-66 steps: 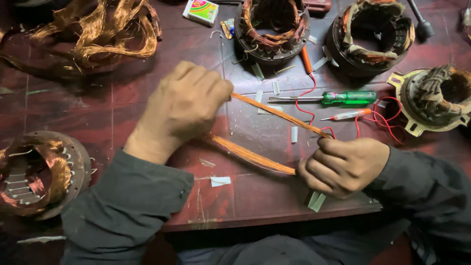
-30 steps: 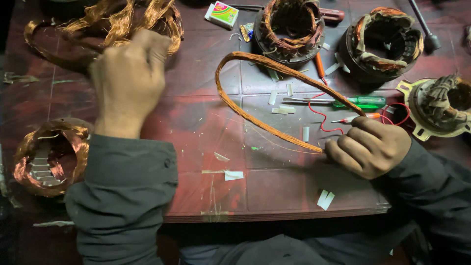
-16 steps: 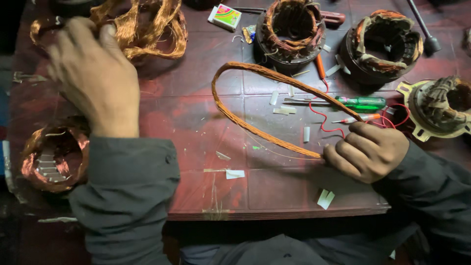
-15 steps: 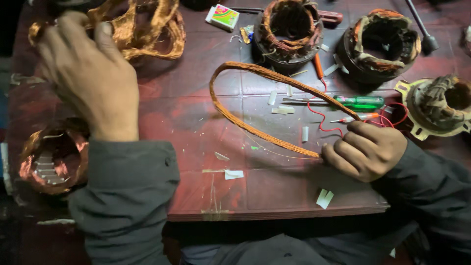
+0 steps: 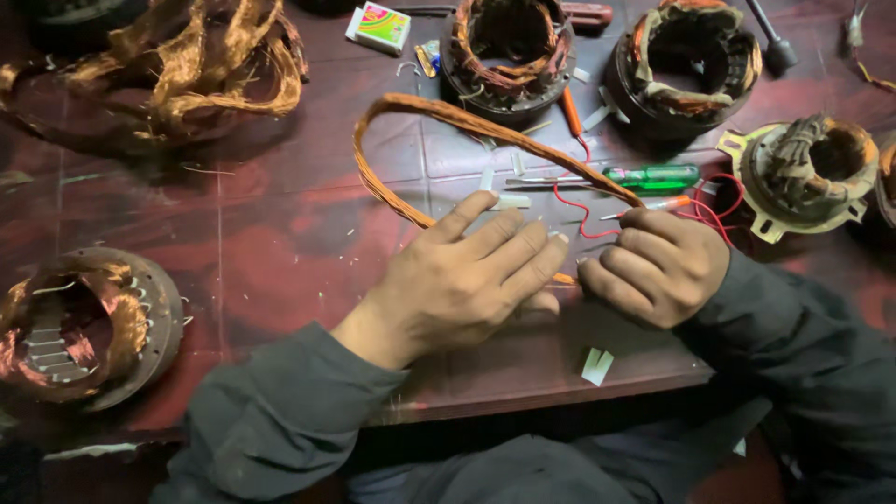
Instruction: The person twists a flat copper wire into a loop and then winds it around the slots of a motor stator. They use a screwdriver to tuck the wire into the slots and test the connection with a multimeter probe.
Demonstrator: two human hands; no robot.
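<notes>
Left hand (image 5: 462, 285) now back from the far-left heap of loose copper windings (image 5: 177, 70), lying flat on the red table (image 5: 280, 233) beside the right hand (image 5: 658, 266), fingers spread and extended, pressing near the lower end of the copper wire coil (image 5: 411, 107); gripping or only resting on it, cannot tell. Right hand curled shut, pinching the coil's end between fingers and thumb. Coil arching up from the two hands toward the top-centre stator (image 5: 509, 47), looping open on the table, wider than 2.2 s ago. Judging: both hands meeting on the coil again, shaping or binding its end. Counting: one loose coil, one windings heap, four motor stators clearly showing (three along the top right, one at left (image 5: 79, 327)), one green screwdriver (image 5: 649, 175), one small box (image 5: 378, 26), one red wire (image 5: 583, 210).
</notes>
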